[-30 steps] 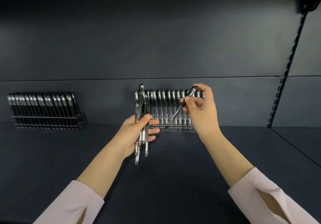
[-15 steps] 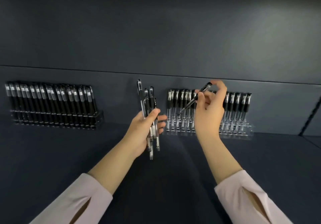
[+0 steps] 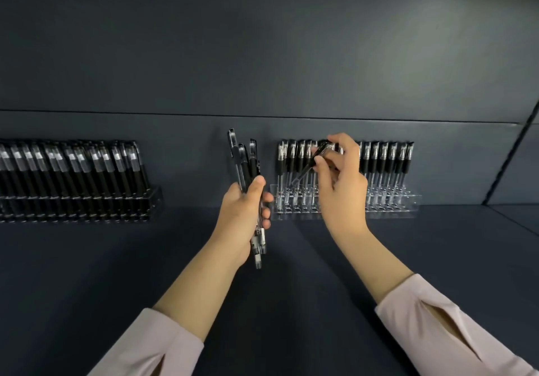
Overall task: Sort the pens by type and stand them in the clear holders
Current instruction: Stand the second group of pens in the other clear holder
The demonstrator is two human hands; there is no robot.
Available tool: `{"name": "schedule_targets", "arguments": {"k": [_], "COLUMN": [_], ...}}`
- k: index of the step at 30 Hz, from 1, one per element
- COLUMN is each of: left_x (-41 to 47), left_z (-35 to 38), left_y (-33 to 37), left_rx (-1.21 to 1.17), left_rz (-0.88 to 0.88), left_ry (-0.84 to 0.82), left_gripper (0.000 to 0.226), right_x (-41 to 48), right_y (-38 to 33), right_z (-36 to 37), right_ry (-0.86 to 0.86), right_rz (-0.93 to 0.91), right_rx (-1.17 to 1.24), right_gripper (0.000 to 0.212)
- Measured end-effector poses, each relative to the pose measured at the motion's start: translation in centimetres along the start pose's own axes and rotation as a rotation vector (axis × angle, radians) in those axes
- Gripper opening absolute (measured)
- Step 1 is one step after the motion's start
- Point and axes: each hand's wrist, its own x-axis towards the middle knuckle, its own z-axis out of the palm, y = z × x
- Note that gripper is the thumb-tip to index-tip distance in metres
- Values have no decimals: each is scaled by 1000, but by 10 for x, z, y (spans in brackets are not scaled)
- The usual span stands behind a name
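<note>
You're getting close: the left holder (image 3: 87,203) is looking packed, your right hand (image 3: 341,189) is pinching one pen (image 3: 309,168) at the right holder (image 3: 393,209), and your left hand (image 3: 242,215) is gripping a few spare pens (image 3: 248,165).

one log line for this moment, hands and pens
left hand grips pen bundle | right hand pinches single pen at right holder | left holder stocked

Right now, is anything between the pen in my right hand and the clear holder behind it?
Nothing loose shows between the pen and the holder. The right hand pinches it slanted before the standing pens, which fill the row on both sides; the hand hides the slots behind it.
</note>
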Motion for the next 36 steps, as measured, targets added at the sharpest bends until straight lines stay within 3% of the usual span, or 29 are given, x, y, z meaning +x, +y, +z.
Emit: {"name": "schedule_targets", "arguments": {"k": [7,16,26,31,36], "left_x": [-1,-1,-1,-2,-6], "left_z": [2,3,5,5,3], "left_y": [-4,-4,-4,-3,0], "left_rx": [-25,35,24,-4,-40], "left_rz": [-10,39,65,80,45], "left_ry": [-24,-56,-65,-60,-89], "left_gripper": [24,25,36,25,24], "right_x": [2,7,15,10,20], "right_y": [8,20,27,23,21], "right_z": [5,8,5,10,18], "right_ry": [-22,-268,-447,-469,-464], "right_rz": [-32,-146,9,-53,32], "right_rx": [-65,-260,-247,-242,-200], "right_gripper": [35,57,75,78,73]}}
